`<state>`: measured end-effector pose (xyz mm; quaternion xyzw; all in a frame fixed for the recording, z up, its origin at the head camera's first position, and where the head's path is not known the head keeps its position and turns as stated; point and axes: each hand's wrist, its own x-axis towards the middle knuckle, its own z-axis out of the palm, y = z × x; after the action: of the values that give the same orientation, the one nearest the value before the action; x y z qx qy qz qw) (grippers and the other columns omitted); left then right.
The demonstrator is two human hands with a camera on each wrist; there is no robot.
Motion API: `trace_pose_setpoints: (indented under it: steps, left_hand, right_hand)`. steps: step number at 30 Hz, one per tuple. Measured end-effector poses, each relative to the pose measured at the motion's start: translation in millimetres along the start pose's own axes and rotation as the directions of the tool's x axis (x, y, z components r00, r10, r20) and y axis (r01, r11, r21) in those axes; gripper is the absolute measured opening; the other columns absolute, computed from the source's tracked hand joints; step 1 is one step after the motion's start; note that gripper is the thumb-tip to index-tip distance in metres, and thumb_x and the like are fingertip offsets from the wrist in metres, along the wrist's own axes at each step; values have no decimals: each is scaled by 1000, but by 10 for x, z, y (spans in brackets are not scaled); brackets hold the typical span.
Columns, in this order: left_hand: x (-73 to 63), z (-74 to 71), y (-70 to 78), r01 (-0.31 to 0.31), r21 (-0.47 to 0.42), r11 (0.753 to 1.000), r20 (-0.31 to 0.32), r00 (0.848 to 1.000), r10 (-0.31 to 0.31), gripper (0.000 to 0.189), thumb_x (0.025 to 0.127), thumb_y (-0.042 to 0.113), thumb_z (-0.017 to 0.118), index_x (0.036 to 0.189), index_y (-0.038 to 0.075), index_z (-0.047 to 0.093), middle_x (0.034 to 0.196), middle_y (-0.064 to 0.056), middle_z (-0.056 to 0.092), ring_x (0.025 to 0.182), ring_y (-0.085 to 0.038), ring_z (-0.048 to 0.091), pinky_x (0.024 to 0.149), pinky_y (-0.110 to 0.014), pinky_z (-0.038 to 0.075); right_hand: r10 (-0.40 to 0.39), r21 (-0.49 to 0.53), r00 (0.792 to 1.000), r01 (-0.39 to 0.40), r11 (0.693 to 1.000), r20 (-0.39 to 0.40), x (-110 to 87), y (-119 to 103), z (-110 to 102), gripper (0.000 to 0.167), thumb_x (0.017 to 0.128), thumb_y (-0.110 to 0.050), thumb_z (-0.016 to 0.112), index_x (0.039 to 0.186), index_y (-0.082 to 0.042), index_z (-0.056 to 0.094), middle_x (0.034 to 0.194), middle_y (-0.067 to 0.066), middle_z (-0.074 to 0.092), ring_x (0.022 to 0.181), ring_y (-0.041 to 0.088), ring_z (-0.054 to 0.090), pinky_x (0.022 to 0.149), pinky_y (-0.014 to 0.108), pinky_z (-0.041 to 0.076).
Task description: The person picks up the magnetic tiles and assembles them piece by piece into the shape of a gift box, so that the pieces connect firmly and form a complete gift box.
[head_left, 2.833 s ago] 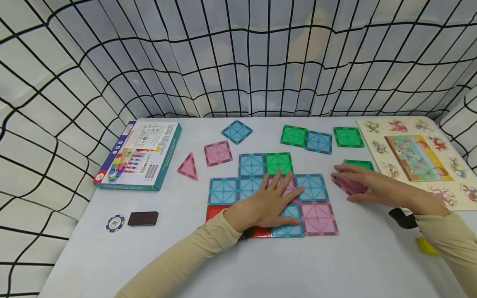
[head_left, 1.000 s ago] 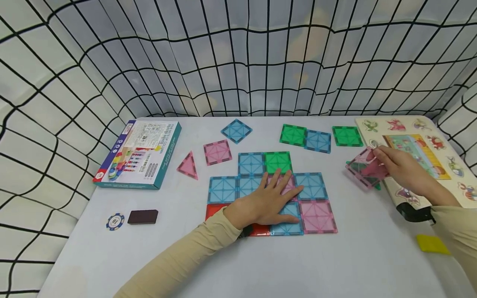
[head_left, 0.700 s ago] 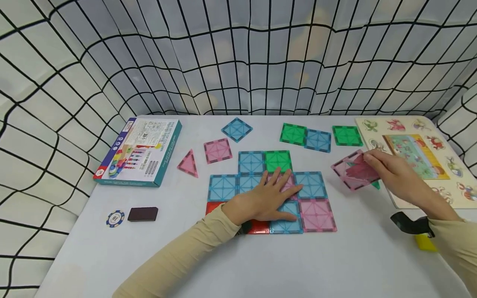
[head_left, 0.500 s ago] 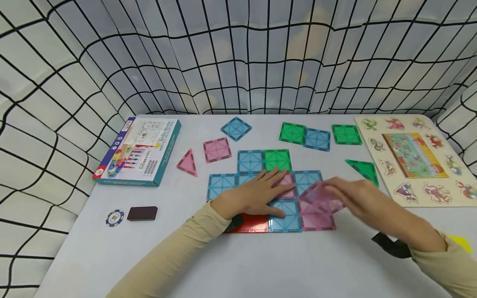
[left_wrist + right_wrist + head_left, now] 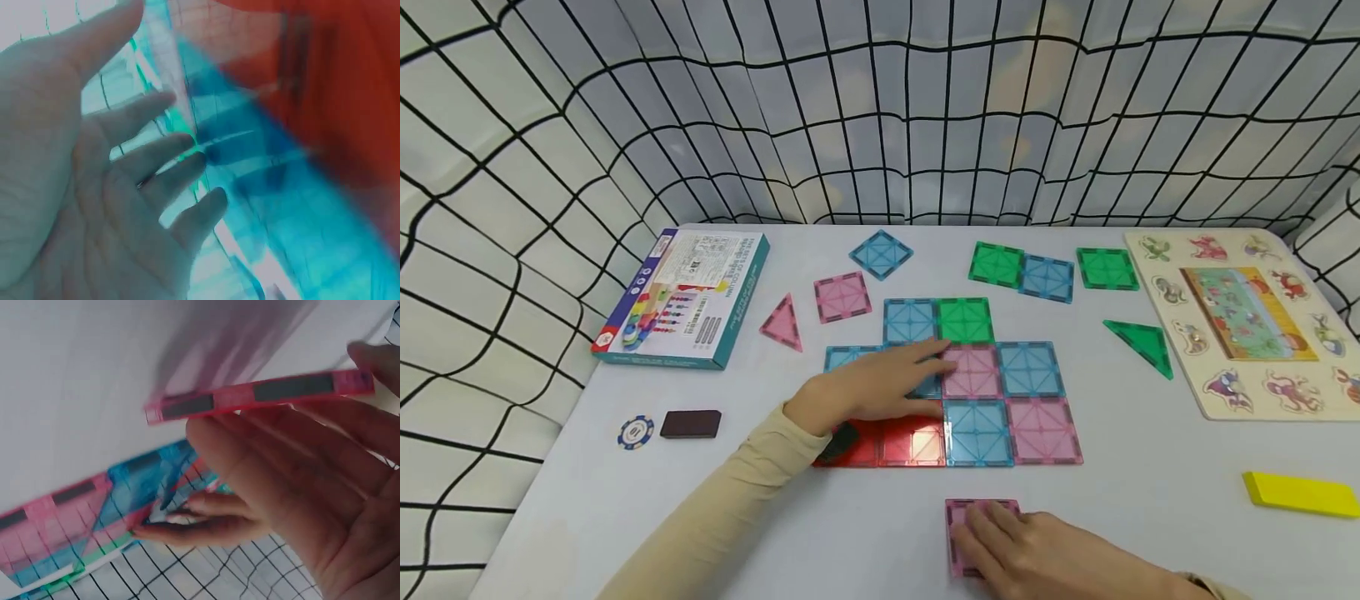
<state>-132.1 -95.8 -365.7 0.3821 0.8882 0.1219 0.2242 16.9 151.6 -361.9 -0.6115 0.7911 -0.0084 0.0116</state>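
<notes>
My right hand (image 5: pixel 1033 550) holds a pink square magnetic tile (image 5: pixel 957 521) by its edges in front of the joined tiles. Seen edge-on in the right wrist view, that pink tile (image 5: pixel 234 397) lies against the fingers, over the white table. The left hand (image 5: pixel 872 387), fingers extended, lies over the left part of the joined layout, covering some blue tiles and part of the red tiles (image 5: pixel 912 442). In the left wrist view the palm and spread fingers (image 5: pixel 181 150) hold nothing. The layout's pink tile (image 5: pixel 1045 429), blue tile (image 5: pixel 977 433) and green tile (image 5: pixel 965 321) show beside it.
Loose blue, pink and green tiles lie behind, with a pink triangle (image 5: pixel 782 323) left and a green triangle (image 5: pixel 1141 346) right. A box (image 5: pixel 692 296), poker chip (image 5: pixel 636 432), dark block (image 5: pixel 691 423), yellow block (image 5: pixel 1300 493) and picture board (image 5: pixel 1217 392) flank them. Black netting surrounds the table.
My right hand has taken the pink square tile from beside the green triangle to the table's front. The left hand has slid left, uncovering tiles in the middle of the layout.
</notes>
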Motion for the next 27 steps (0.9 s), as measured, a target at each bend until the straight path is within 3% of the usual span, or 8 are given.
trace_pose_setpoints:
  steps: [3, 7, 9, 12, 16, 19, 22, 27]
  left_hand:
    - [-79, -132, -209, 80, -13, 997, -119, 990, -81, 74, 104, 45, 64, 162, 7, 37, 170, -15, 28, 157, -33, 27, 124, -49, 30]
    - [-157, -298, -562, 235, -73, 969, -245, 938, -246, 77, 104, 33, 67, 160, -5, 32, 167, -26, 27, 154, -41, 27, 122, -54, 32]
    - [-173, -352, -723, 307, -109, 946, -251, 912, -325, 78, 104, 30, 67, 160, -8, 28, 167, -29, 23, 154, -43, 24, 121, -59, 30]
    - [-174, -396, -910, 371, -131, 919, -202, 898, -392, 81, 104, 28, 67, 161, -8, 23, 167, -31, 18, 154, -45, 20, 120, -66, 27]
    - [-168, -414, -1042, 371, -111, 922, -162, 909, -385, 79, 106, 28, 65, 161, -9, 23, 167, -30, 19, 154, -45, 22, 120, -68, 26]
    - [-157, -419, -1090, 334, -78, 939, -183, 921, -343, 75, 106, 27, 64, 159, -11, 26, 165, -30, 26, 151, -44, 28, 120, -62, 30]
    - [-149, -423, -1110, 305, -44, 951, -212, 928, -307, 73, 105, 26, 66, 157, -12, 31, 161, -29, 33, 145, -42, 36, 118, -57, 38]
    - [-172, -398, -1115, 292, -9, 956, -216, 933, -287, 71, 107, 24, 62, 159, -11, 29, 154, -31, 35, 135, -41, 37, 113, -55, 43]
  right_hand:
    - [48, -20, 998, -49, 999, -29, 13, -24, 54, 53, 106, -54, 55, 136, -11, 62, 116, 2, 68, 97, 10, 67, 60, 12, 52]
    - [100, -81, 995, -101, 992, -20, 32, -4, 89, 59, 99, -56, 65, 139, -12, 64, 122, 2, 67, 103, 13, 65, 65, 16, 56]
    - [133, -108, 991, -130, 986, 21, 39, 4, 106, 62, 99, -59, 63, 140, -13, 65, 127, 2, 67, 107, 14, 64, 68, 18, 57]
    - [166, -150, 986, -163, 975, 4, 56, 10, 134, 63, 99, -61, 62, 137, -11, 68, 124, 2, 66, 103, 14, 62, 68, 21, 58]
    - [176, -216, 981, -190, 958, -82, 47, 66, 150, 62, 94, -61, 69, 129, -10, 73, 119, 3, 66, 100, 18, 61, 69, 26, 60]
    - [199, -207, 977, -211, 955, -76, 30, 133, 142, 66, 92, -63, 70, 135, -12, 70, 126, 5, 66, 110, 23, 63, 82, 34, 62]
    - [249, -124, 968, -251, 960, -36, 17, 203, 150, 75, 94, -66, 65, 145, -11, 62, 142, 10, 61, 126, 29, 60, 99, 43, 57]
    - [325, 136, 945, -328, 935, 48, -72, 358, 184, 94, 95, -74, 55, 161, -8, 40, 167, 17, 35, 151, 37, 37, 115, 54, 43]
